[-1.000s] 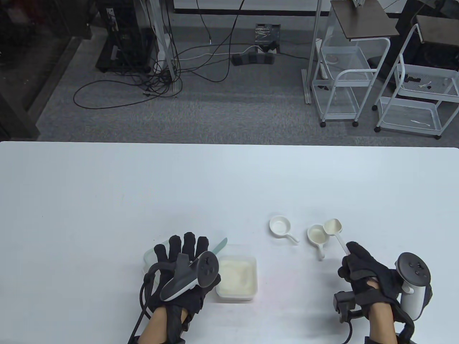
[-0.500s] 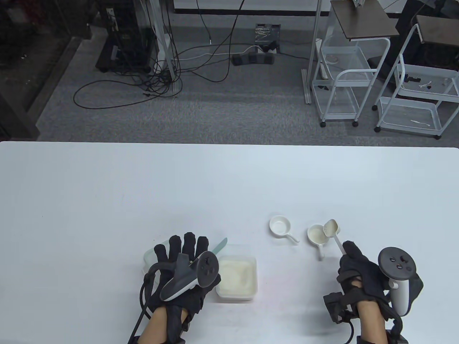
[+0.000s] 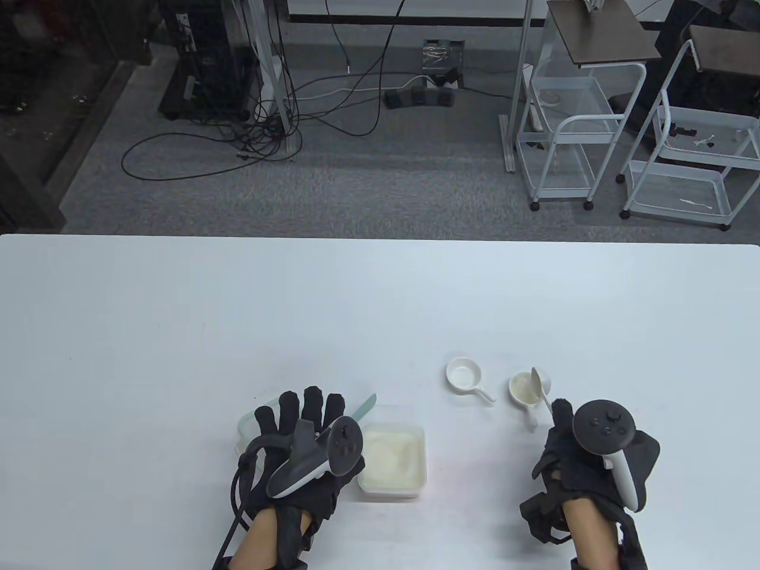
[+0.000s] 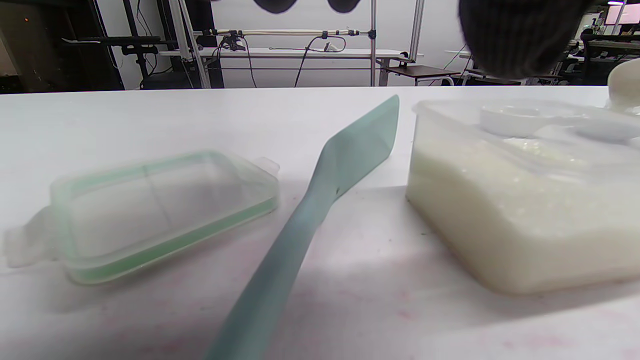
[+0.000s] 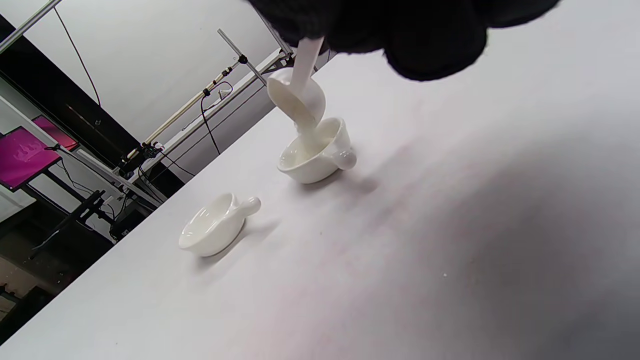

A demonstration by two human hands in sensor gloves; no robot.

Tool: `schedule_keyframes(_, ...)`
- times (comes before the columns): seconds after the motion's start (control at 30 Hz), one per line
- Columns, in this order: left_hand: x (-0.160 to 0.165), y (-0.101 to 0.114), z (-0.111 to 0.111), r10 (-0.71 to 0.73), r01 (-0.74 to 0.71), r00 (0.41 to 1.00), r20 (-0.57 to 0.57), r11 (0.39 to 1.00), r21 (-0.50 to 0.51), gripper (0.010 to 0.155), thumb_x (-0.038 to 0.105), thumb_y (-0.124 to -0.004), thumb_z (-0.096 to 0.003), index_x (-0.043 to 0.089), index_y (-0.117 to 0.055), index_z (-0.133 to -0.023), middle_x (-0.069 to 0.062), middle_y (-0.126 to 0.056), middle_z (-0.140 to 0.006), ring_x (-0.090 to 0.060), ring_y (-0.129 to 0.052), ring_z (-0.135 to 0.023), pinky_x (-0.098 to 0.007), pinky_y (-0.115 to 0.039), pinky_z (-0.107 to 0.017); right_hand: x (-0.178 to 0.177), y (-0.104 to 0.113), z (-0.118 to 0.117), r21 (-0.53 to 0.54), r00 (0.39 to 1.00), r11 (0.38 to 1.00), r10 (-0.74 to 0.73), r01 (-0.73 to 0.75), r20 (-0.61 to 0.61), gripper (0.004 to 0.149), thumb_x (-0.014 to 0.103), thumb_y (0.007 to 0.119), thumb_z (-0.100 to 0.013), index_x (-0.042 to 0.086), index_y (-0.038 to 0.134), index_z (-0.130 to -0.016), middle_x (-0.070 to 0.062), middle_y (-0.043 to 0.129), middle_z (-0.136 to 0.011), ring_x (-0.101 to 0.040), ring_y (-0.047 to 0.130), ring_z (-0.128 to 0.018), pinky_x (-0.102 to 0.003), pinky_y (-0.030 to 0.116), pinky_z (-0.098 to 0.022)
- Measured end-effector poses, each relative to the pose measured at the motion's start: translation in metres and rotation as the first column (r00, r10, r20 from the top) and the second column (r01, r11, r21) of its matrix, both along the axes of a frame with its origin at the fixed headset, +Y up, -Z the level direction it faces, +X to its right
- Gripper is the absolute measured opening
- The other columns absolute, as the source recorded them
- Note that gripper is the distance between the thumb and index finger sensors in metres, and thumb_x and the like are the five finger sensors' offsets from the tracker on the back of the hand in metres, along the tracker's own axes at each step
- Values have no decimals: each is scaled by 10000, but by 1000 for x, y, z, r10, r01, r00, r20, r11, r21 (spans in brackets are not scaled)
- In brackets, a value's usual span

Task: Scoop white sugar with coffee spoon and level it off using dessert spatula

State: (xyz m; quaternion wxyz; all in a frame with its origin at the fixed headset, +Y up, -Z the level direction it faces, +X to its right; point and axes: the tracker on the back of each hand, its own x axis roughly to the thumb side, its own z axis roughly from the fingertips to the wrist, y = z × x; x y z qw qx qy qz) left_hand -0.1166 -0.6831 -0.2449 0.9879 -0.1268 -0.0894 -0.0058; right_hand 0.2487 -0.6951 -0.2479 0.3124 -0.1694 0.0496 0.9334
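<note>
Currently the coffee spoon [image 3: 539,386] is pinched by its handle in the right hand [image 3: 585,469], tipped over the right small dish [image 3: 525,389]; white sugar [image 5: 306,134] is seen pouring from its bowl into that dish. The dessert spatula [image 4: 320,200] lies flat near the tabletop's near edge, under the left hand [image 3: 297,451], whose fingers [image 3: 312,404] are held straight and apart, gripping nothing. Its long axis runs from that hand's palm diagonally toward the far-right, between the lid [image 4: 160,210] and the sugar container [image 3: 392,460]. The left hand is judged nearer for the levelling. Count: one spoon, one spatula, one container, one lid, two dishes, the second [image 3: 464,375] empty.
</note>
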Motion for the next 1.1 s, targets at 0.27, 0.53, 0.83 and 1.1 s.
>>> schedule_keyframes(0.27,1,-1,0,-21,21,1000,1,1000,0,998,679,-704,-426,176,-266,-1168,-249,-255,-1229,-605,-351,-1071,-827,-289,-674,-21,5,-2,23,931,934,357,-356,-83,531,100,686,-497,96,571,-1016,-255,684,-784,-444,743,-684,-717,559,-610)
schedule_keyframes(0.53,1,-1,0,-16,16,1000,0,1000,2,997,678,-705,-426,176,-266,-1168,-248,-255,-1229,-606,-350,-1070,-827,-290,-674,-25,6,-2,40,923,927,376,-374,-81,526,111,693,-495,120,591,-1011,-247,693,-785,-434,754,-684,-712,573,-609)
schedule_keyframes(0.83,0,-1,0,-12,12,1000,-1,1000,4,998,676,-706,-427,171,-266,-1167,-246,-257,-1229,-607,-351,-1069,-828,-290,-673,-13,27,7,275,987,948,162,-160,16,485,152,719,-485,64,675,-960,-179,881,-641,-343,947,-535,-648,741,-543)
schedule_keyframes(1.1,-1,-2,-1,-2,2,1000,-3,1000,6,999,676,-705,-427,169,-266,-1167,-248,-259,-1229,-606,-351,-1070,-827,-290,-674,-5,30,12,297,959,913,-280,281,-45,477,148,699,-490,31,678,-951,-190,868,-626,-339,938,-511,-641,744,-522)
